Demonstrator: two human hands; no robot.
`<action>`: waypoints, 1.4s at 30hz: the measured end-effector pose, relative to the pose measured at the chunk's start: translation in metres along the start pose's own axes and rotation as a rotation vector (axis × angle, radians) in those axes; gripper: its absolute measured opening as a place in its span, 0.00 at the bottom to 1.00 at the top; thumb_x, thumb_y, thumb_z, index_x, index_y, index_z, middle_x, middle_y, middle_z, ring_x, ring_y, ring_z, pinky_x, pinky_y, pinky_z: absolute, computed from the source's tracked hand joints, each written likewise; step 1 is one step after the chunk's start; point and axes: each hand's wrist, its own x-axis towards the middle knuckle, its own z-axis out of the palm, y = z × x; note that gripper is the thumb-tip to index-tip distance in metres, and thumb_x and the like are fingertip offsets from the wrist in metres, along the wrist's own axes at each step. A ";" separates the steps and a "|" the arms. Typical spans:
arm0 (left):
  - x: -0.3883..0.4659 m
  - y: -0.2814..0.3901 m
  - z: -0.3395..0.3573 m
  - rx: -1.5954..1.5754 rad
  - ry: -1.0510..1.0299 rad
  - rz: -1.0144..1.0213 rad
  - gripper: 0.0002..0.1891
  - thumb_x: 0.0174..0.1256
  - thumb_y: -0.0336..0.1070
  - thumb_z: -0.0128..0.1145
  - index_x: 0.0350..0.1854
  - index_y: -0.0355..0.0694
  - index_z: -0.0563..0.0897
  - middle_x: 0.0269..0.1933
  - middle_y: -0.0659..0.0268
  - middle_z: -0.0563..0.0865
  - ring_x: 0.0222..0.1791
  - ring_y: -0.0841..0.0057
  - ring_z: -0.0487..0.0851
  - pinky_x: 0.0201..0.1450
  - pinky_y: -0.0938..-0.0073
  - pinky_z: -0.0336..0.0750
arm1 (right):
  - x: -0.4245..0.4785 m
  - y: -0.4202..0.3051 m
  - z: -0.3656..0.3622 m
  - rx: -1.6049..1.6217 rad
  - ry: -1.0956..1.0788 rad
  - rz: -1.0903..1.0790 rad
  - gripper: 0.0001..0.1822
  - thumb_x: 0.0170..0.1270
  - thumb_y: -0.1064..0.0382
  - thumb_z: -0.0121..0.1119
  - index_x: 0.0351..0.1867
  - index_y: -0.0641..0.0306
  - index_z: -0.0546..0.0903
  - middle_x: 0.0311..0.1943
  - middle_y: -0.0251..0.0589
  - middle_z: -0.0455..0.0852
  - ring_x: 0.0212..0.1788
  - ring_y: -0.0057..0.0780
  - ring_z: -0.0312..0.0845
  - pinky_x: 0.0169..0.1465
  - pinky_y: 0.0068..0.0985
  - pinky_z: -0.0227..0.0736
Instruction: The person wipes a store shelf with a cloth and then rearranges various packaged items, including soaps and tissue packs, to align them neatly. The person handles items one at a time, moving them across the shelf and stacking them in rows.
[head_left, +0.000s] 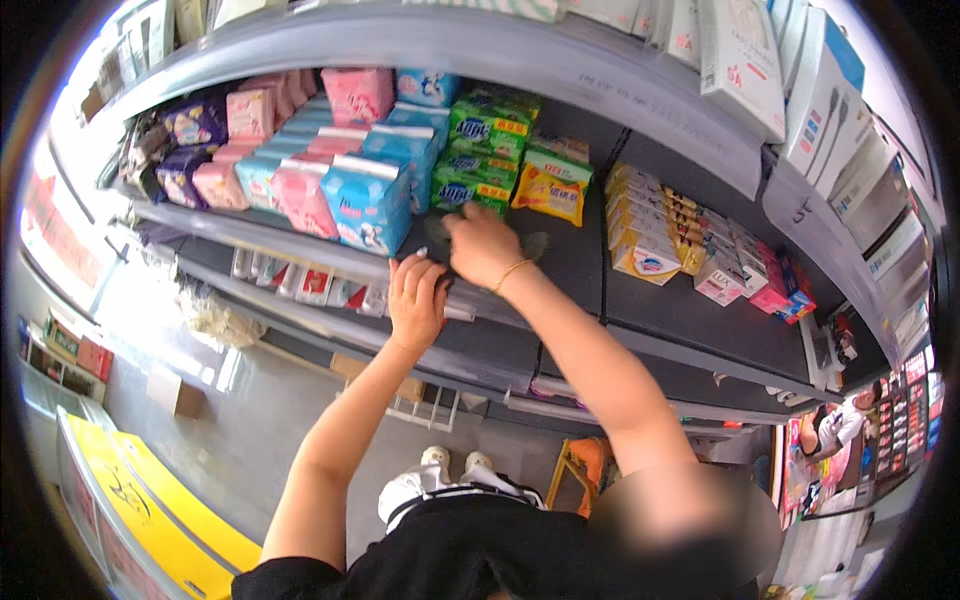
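My left hand (416, 298) is raised at the front edge of a dark shelf (566, 262), its fingertips by the lower corner of a blue soft pack (367, 202). A small pale spot shows at those fingertips, too small to name. Further in, my right hand (484, 244), with a thin bracelet at the wrist, reaches over the shelf just in front of stacked green packs (472, 180). Dark patches show on both sides of it; whether they are a cloth or shadow I cannot tell. A yellow and green soap pack (551, 187) lies to its right.
Pink packs (300, 195) and purple packs (180, 176) line the shelf's left. Boxed soaps (645, 247) stand on the right. An upper shelf edge (525, 56) overhangs the goods. Below are an orange object (589, 465) and a yellow-topped cabinet (150, 495). A person (840, 427) is far right.
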 end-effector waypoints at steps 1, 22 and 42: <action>0.000 0.002 0.003 -0.002 0.004 -0.007 0.17 0.58 0.29 0.63 0.50 0.42 0.78 0.52 0.61 0.79 0.59 0.57 0.75 0.70 0.41 0.60 | 0.005 -0.007 0.000 -0.003 0.020 -0.016 0.14 0.58 0.62 0.55 0.44 0.58 0.83 0.48 0.50 0.79 0.52 0.51 0.77 0.52 0.44 0.77; -0.018 -0.030 0.009 -0.036 0.048 0.059 0.14 0.67 0.29 0.59 0.54 0.40 0.79 0.55 0.57 0.78 0.61 0.54 0.73 0.73 0.41 0.55 | -0.191 0.155 -0.095 -0.087 -0.024 0.274 0.24 0.51 0.75 0.54 0.48 0.49 0.87 0.52 0.37 0.83 0.57 0.45 0.74 0.65 0.37 0.68; -0.008 -0.013 -0.008 -0.071 -0.030 0.056 0.13 0.70 0.29 0.55 0.55 0.36 0.78 0.56 0.53 0.78 0.62 0.54 0.72 0.74 0.45 0.53 | -0.203 0.076 -0.039 0.064 0.381 0.358 0.22 0.56 0.73 0.59 0.54 0.55 0.83 0.45 0.41 0.79 0.49 0.45 0.73 0.55 0.37 0.73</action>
